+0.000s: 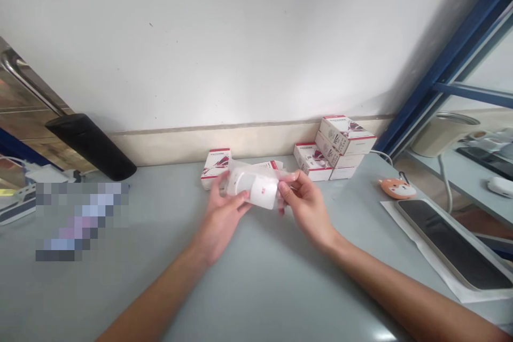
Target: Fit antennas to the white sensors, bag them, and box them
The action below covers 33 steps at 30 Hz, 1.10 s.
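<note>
A white plastic device (262,192) in a clear plastic bag (267,172) is held up above the middle of the desk. My left hand (225,208) grips its left side, thumb across the front. The fingers of my right hand (306,200) pinch the bag at its right end. Small red print shows on the white face; what kind of device it is I cannot tell. Behind my hands stands a white and red box (216,164). Partly hidden by the bag, another red and white carton (276,165) lies at the back.
Several stacked white and red boxes (344,141) stand against the wall at the back right. An orange animal-faced case (398,188) and a dark-screened device (455,243) on white paper lie to the right. A long black object (94,144) leans at the left, near a power strip (18,203).
</note>
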Tool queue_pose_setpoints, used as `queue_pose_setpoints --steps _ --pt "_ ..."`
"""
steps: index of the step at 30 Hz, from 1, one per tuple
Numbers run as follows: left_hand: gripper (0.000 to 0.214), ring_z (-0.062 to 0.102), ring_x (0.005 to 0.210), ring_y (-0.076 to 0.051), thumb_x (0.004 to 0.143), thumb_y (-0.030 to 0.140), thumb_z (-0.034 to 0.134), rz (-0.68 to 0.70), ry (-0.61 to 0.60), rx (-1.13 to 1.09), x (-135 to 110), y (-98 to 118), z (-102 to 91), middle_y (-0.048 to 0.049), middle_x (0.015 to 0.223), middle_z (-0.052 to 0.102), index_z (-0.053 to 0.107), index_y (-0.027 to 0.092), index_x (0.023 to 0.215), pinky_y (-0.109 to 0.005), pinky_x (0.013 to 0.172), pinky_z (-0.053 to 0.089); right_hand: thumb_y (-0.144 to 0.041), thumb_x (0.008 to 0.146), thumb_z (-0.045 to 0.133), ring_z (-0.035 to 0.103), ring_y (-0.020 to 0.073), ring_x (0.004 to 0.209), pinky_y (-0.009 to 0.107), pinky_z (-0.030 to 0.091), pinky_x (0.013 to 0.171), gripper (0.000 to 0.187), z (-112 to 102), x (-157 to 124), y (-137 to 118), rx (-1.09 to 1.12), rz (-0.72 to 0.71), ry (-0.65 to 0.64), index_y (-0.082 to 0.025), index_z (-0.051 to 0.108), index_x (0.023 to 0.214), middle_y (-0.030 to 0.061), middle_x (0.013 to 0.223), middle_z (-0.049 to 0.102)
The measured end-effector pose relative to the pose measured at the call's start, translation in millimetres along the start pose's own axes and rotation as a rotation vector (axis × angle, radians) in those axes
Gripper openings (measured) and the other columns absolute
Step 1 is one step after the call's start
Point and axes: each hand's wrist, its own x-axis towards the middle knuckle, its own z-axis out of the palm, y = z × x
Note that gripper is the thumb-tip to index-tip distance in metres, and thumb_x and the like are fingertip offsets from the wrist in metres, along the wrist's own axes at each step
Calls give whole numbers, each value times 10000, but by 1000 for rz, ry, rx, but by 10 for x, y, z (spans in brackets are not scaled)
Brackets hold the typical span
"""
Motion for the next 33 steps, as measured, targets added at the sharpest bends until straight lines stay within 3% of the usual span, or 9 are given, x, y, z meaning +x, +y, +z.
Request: queue_pose_setpoints --steps 2,5,8,13,19,23,27,30,33 --pt "935 551 1433 -328 869 346 839 245 84 290 5 -12 -53 -95 1570 504 240 447 1579 -602 1187 453 -540 900 755 504 96 521 249 431 486 403 -36 26 -61 26 -33 11 -237 493 858 -63 682 584" --pt "956 324 1579 -398 733 342 949 683 70 905 -10 -7 -117 -88 1672 322 402 434 1512 -630 1263 336 -517 907 743 454 91 511 233 365 470 387 -69 41 -112 37 -8 -59 -242 475 860 -73 652 564" --pt "712 454 1506 -367 832 293 868 800 -80 1295 -39 -17 -138 -80 1593 474 522 398 1446 -568 1236 397 -506 938 707 438 100 540 237 348 493 355 -82 37 -128 13 31 -206 -243 478 870 -71 655 540" --pt "598 637 1321 -296 959 313 707 654 -211 1256 -107 -45 -83 -92 1467 631 475 340 1510 -453 1092 536 -400 1025 592 526 134 707 274 402 636 208 -140 46 -157 -309 -123 -250 -220 589 922 -16 798 601" --pt "496 631 1330 -305 1025 432 601 208 -220 932 -173 12 43 -66 1468 659 533 322 1503 -416 1061 552 -356 1028 567 517 142 686 294 382 661 244 -167 53 -95 -680 -167 -108 -220 662 849 -19 761 654" --pt "480 627 1325 -315 994 545 628 33 -146 755 -146 44 92 -53 1441 677 629 314 1415 -393 1032 547 -415 996 609 523 150 666 295 374 637 247 -168 68 -23 -633 -37 -24 -226 675 851 -25 725 648" --pt "564 743 864 -224 963 648 624 -193 -112 526 -125 133 97 -62 1158 762 607 302 1408 -305 680 561 -492 996 596 532 158 698 292 389 642 323 -178 101 4 -508 54 -68 -214 636 835 -13 747 637" --pt "604 708 690 -203 972 678 582 -408 -175 290 -116 205 73 -64 912 746 617 230 1376 -293 583 527 -497 1013 565 524 157 716 290 400 654 331 -169 99 -23 -506 16 -92 -212 621 855 -11 767 626" --pt "606 701 663 -202 983 635 587 -571 -232 83 -88 246 32 -82 860 740 609 195 1398 -298 588 530 -465 1024 551 501 150 717 286 388 656 312 -166 91 -81 -580 -55 -159 -215 602 844 -16 768 610"
